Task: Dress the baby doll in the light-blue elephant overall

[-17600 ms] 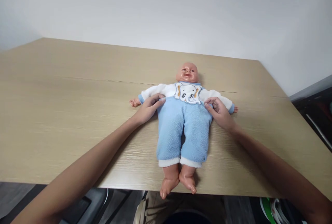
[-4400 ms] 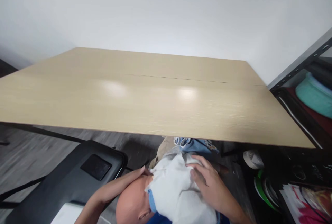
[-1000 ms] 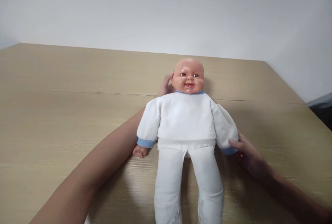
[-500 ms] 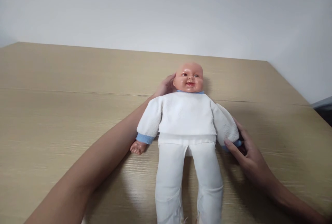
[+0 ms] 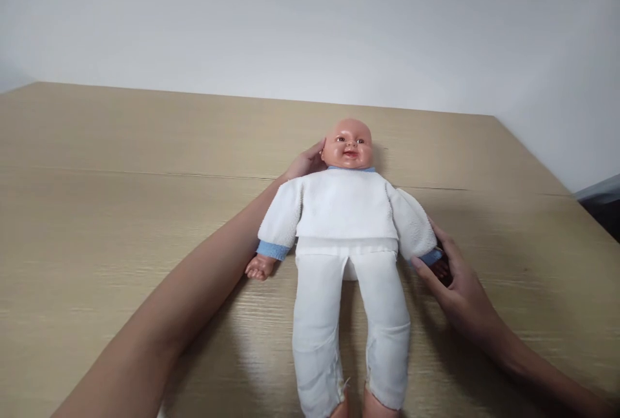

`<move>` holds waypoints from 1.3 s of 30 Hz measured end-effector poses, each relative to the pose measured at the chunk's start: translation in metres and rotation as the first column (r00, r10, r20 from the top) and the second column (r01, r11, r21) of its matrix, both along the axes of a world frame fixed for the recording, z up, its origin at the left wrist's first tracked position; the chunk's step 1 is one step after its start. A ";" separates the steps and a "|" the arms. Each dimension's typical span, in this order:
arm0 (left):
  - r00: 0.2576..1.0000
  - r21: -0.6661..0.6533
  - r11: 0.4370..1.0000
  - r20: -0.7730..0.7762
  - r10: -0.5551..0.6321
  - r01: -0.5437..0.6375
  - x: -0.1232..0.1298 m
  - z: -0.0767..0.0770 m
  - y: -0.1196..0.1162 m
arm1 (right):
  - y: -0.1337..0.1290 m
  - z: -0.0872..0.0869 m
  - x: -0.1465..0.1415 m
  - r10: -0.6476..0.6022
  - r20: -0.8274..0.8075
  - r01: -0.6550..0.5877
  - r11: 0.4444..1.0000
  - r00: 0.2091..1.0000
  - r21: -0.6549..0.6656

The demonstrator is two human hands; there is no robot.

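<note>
A baby doll (image 5: 346, 205) with a bald plastic head, a white fleece top with blue collar and cuffs, and white trousers lies face up over the table, its head away from me. My left hand (image 5: 306, 161) is at the side of its head, the fingertips hidden behind it, and my left forearm passes beside its sleeve. Lower on the other side, my right hand (image 5: 453, 276) curves around the doll's blue cuff and small hand, thumb toward me. Bare plastic ankles show below the trouser legs, and the feet are out of frame.
A light wood-grain table (image 5: 121, 127) with a seam across it spreads under the doll. Behind it stands a plain pale wall (image 5: 290, 24). Something dark (image 5: 603, 205) shows past the table's right edge.
The doll's lower body has shifted up in the picture, so its ankles now show. Its cuff is more visible at my right hand. Both hands keep their places on the doll.
</note>
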State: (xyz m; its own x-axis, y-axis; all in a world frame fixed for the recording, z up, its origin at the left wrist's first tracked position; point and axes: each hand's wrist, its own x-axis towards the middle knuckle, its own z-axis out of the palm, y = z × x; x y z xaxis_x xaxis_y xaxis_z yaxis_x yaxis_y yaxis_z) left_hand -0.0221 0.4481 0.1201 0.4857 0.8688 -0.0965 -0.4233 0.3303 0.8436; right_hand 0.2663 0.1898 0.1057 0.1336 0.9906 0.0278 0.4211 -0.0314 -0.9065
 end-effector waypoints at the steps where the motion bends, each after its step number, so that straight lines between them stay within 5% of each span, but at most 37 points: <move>1: 1.000 0.005 1.000 0.007 -0.001 0.001 -0.001 0.000 0.001 | 0.000 -0.001 0.001 0.003 0.022 -0.003 1.000 1.000 0.002; 11: 0.999 0.053 0.998 0.019 -0.031 0.030 -0.006 -0.003 0.010 | 0.000 0.005 0.001 0.051 0.121 -0.052 0.999 0.991 0.003; 27: 0.996 0.071 0.993 0.012 0.093 -0.094 0.001 0.000 0.009 | 0.002 0.006 0.003 0.085 0.245 -0.098 0.994 0.966 0.041; 39: 0.996 0.151 0.988 0.082 0.030 -0.043 0.001 -0.004 0.011 | 0.011 0.004 0.003 0.089 0.305 -0.135 0.982 0.948 0.132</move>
State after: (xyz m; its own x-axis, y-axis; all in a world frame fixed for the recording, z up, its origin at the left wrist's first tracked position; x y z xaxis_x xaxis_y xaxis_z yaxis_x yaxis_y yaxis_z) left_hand -0.0207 0.4590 0.1159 0.4543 0.8876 0.0758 -0.5002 0.1837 0.8462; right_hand 0.2696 0.2008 0.1094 -0.0151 0.9801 0.1981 0.6644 0.1579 -0.7305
